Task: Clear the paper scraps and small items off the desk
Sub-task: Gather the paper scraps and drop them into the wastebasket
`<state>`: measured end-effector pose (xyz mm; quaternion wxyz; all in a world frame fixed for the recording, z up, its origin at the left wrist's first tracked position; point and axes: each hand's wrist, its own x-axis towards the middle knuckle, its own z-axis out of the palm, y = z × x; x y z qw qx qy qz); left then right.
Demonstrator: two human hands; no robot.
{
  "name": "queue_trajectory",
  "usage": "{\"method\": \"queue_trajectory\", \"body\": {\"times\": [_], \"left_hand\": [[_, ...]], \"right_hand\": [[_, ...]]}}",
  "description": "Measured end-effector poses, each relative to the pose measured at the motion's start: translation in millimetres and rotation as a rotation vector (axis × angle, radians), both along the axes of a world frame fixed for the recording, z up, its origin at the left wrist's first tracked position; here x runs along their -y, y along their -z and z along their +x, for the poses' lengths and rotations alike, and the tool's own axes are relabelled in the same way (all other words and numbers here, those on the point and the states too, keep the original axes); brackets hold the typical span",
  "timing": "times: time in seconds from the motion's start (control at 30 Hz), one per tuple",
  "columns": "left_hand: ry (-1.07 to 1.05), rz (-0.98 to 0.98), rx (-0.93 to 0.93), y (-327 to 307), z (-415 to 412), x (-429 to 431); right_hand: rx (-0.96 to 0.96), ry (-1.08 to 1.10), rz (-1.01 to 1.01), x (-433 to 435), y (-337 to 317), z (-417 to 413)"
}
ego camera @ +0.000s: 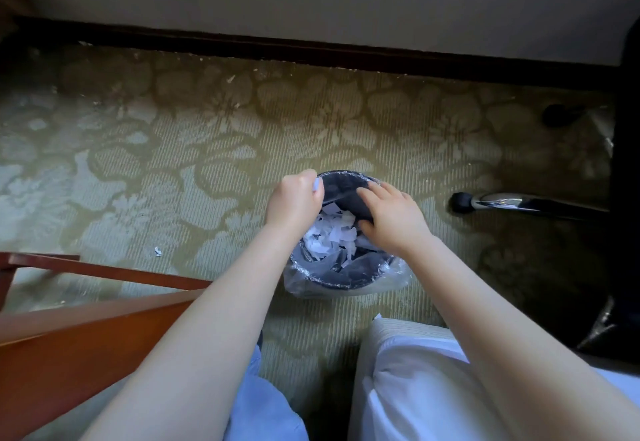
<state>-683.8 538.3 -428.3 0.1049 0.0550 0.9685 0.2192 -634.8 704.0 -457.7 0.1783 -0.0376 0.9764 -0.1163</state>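
Here, left grip [294,199] curled—holding what, unclear—right grip [393,220] spread loose over the bin [346,284].

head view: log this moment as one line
left hand curled at bin rim, hold unclear | right hand open over bin | paper scraps in bin | one scrap on carpet

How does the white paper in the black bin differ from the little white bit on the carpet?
The white paper scraps in the round black lined bin are many, heaped together; the small white bit on the green patterned carpet lies alone. The heap is binned, below the left hand and right hand; the lone bit lies on the floor, left of the bin. Both look like torn white paper.
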Motion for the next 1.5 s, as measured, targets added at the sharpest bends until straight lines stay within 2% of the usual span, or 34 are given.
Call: {"method": "queue_trajectory", "body": {"times": [0.23, 0.47, 0.7, 1.07, 1.5], "left_hand": [[0.047, -0.068, 0.126, 30, -6, -38], [0.207, -0.198, 0.410, 62, 6, -31], [0.309, -0.308, 0.446, 42, 6, -16], [0.252, -0.301, 0.233, -75, 26, 12], [0.041, -0.215, -0.043, -227, 145, 62]], "right_hand": [[0.028, 0.170, -0.014, -30, 0, 20], [0.049, 0.186, -0.048, -29, 5, 19], [0.073, 0.164, -0.045, -23, -6, 19], [-0.048, 0.110, -0.031, -1, -98, 17], [-0.332, 0.005, -0.100, 51, -235, 87]]}}
